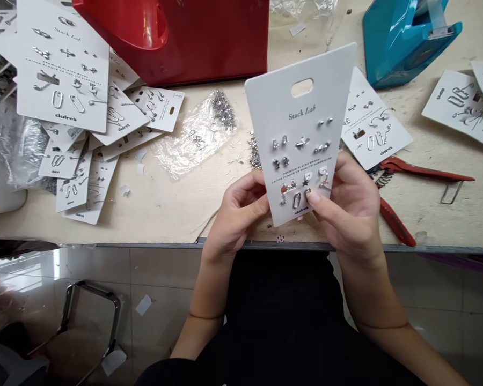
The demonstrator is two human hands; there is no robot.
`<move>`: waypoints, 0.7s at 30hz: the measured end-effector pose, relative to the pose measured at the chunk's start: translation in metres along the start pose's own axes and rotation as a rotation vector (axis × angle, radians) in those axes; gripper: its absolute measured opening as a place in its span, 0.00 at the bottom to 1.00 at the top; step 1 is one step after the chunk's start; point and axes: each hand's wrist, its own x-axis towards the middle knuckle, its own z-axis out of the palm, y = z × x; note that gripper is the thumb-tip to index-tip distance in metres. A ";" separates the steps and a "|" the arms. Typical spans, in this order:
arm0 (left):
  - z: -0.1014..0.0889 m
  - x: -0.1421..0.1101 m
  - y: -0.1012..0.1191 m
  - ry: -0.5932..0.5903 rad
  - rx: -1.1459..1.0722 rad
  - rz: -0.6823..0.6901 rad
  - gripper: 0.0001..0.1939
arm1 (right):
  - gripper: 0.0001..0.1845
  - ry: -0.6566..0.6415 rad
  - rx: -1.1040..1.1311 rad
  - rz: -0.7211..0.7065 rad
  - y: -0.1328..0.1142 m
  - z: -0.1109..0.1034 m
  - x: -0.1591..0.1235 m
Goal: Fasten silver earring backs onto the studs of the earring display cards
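A white earring card (298,131) with an oval slot and "Stack Lab" print stands tilted above the table's front edge. Several small silver earrings are fixed to its face. My left hand (241,214) pinches the card's lower left edge, its fingertips partly behind it. With the thumb on the front near an oval earring (308,194) at the bottom, my right hand (354,209) grips the lower right side; its other fingers are hidden behind the card. Partly covered by the card, a pile of small silver pieces (254,153) lies on the table.
Several filled earring cards (64,64) are heaped at the left beside a clear plastic bag (197,134) of metal pieces. A red container (217,43) and a teal tape dispenser (406,48) stand at the back. Red-handled pliers (426,167) and more cards (376,120) lie right.
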 end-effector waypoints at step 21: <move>-0.001 -0.001 -0.002 -0.005 0.045 0.127 0.03 | 0.10 -0.018 -0.030 -0.002 0.003 0.002 -0.001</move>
